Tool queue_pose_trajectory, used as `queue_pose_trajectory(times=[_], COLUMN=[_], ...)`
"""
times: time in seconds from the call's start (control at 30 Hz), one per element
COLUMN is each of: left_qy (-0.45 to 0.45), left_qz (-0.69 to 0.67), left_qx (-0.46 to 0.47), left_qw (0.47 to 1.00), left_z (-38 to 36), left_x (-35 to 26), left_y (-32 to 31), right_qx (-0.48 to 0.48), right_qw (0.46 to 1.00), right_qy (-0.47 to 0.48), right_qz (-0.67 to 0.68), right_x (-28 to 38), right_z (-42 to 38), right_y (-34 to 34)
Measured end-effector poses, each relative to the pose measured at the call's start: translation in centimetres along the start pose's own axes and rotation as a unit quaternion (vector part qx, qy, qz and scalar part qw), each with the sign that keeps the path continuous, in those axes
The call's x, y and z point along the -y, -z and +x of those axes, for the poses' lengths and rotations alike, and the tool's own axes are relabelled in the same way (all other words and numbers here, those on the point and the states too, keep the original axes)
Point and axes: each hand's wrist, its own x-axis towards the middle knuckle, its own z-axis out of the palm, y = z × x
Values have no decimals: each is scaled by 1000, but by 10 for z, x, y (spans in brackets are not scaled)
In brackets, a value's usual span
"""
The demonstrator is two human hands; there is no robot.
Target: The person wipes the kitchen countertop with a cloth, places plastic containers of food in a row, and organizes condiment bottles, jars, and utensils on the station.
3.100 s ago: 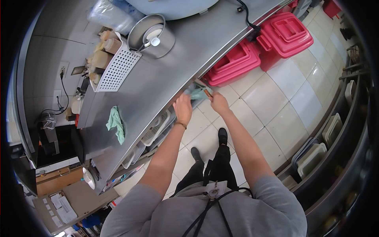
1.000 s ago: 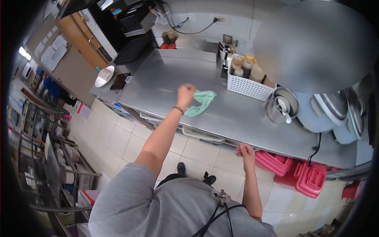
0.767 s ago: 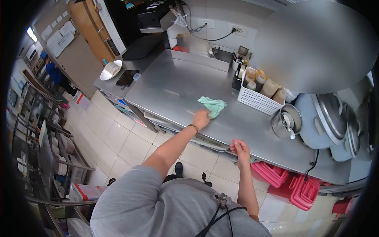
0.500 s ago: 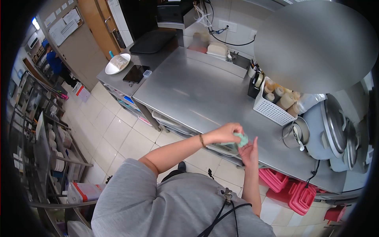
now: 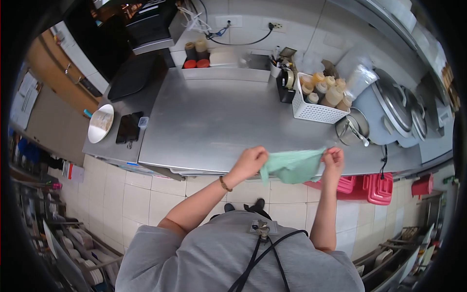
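Note:
A light green cloth hangs stretched between my two hands, over the front edge of the steel counter. My left hand is closed on its left upper corner, with a band around the wrist. At the opposite upper corner, my right hand pinches the fabric between thumb and fingers. The lower part of the cloth droops in loose folds in front of the counter's edge.
A white basket of squeeze bottles stands at the counter's back right, beside a metal pot and large lids. On the left side unit are a plate and a dark phone. Pink bins sit below.
The cloth was bunched up between my hands and is now spread out. My hands have moved apart. My view has turned to face the counter more squarely.

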Motion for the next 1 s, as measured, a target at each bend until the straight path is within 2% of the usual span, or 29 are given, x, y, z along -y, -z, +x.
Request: queue_pose_trajectory(times=[0.07,0.1,0.17,0.2,0.23,0.27,0.3,0.33,0.4,0.43,0.5,0.57,0.63,0.7,0.77,0.93,1.0], left_qy=[105,91,82,73,79,104,131,152,182,219,262,310,316,320,320,306,321], left_qz=[-128,-112,-115,-117,-120,-113,-106,-104,-102,-98,-100,-122,-135,-145,-119,-146,-161], left_qx=[114,140,134,125,117,100,78,62,19,-11,-56,-133,-182,-224,-248,-274,-290], left_qw=[980,980,981,983,983,983,983,981,978,971,958,934,921,909,907,900,887], left_z=[4,8,10,9,5,0,-6,-15,-38,-49,-67,-85,-95,-105,-115,-142,-149], left_x=[-17,-15,3,16,29,44,60,83,110,116,132,150,148,147,148,145,151], left_y=[-4,-2,5,10,17,28,40,51,76,90,113,125,135,143,149,180,202], right_qx=[-38,-40,-110,-105,-103,-93,-67,-35,-97,-77,45,160,274,378,418,393,382], right_qw=[999,999,974,975,913,814,781,726,665,673,691,747,740,720,721,739,724], right_qy=[23,24,34,32,68,108,-36,-176,-91,-78,46,170,222,215,247,244,260], right_qz=[-8,-10,-194,-195,-388,-563,-620,-664,-735,-731,-720,-622,-573,-541,-495,-489,-512], right_x=[-6,-18,-64,-104,-152,-179,-175,-170,-208,-217,-212,-216,-212,-212,-221,-264,-277], right_z=[31,47,80,91,96,100,91,82,91,100,86,66,44,38,47,81,72], right_y=[28,52,105,135,167,179,155,125,101,75,1,-85,-172,-248,-312,-462,-506])
